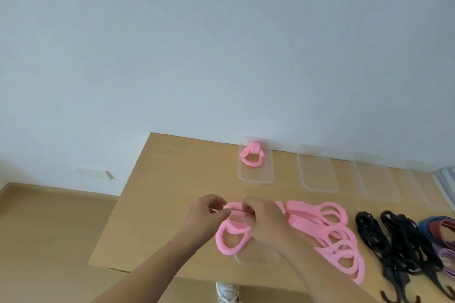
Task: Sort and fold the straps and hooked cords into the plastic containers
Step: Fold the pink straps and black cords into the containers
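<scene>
Pink soft strap (230, 236) hung in loops near the front edge of the light wooden table (172, 167), pinched at its top by both hands. Left hand (204, 214) and right hand (263, 219) had fingers curled tight on it. Just beside lay a pile of pink straps (330, 231), then black hooked cords (398, 248). Behind, a clear plastic container (256, 174) held one folded pink strap (252, 154).

I see bare desk (172, 167) on the left, open from front edge to wall. Between my hands and the clear boxes (317, 170) along the wall runs a free strip. To the right, pink straps (330, 226), black hooked cords (394, 241) and coloured bands (440, 229) crowd the surface.
</scene>
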Motion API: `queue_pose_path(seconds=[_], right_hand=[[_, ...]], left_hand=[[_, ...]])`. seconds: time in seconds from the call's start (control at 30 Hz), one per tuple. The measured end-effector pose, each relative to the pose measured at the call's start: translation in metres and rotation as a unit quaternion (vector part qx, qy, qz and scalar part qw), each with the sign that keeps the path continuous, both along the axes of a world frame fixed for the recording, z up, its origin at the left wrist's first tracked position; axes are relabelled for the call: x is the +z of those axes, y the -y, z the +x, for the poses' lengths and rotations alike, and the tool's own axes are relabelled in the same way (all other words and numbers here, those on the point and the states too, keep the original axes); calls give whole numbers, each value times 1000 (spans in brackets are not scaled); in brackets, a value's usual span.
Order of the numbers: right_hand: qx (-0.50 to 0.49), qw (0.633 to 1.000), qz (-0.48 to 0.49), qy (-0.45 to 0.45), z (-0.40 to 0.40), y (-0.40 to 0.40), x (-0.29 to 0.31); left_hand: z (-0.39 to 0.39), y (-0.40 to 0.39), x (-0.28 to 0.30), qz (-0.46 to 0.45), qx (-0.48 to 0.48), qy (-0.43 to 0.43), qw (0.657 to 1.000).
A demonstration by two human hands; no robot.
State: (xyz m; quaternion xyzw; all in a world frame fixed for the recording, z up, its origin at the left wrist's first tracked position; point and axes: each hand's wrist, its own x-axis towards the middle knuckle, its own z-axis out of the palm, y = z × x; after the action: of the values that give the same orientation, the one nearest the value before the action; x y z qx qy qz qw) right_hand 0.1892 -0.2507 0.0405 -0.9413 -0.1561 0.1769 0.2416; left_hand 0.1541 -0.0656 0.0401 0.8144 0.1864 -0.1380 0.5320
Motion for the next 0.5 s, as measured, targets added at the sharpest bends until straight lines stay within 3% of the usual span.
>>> queue_pose_path(seconds=[0.2, 0.37, 0.5], right_hand=[[-152, 973, 160, 72, -15, 11, 58], [-251, 918, 290, 102, -23, 18, 109], [-305, 856, 407, 94, -28, 24, 141]], left_hand=[[-10, 16, 44, -77, -46, 76, 993], [-10, 31, 88, -212, -61, 80, 972], [-9, 47, 124, -236, -106, 126, 958]])
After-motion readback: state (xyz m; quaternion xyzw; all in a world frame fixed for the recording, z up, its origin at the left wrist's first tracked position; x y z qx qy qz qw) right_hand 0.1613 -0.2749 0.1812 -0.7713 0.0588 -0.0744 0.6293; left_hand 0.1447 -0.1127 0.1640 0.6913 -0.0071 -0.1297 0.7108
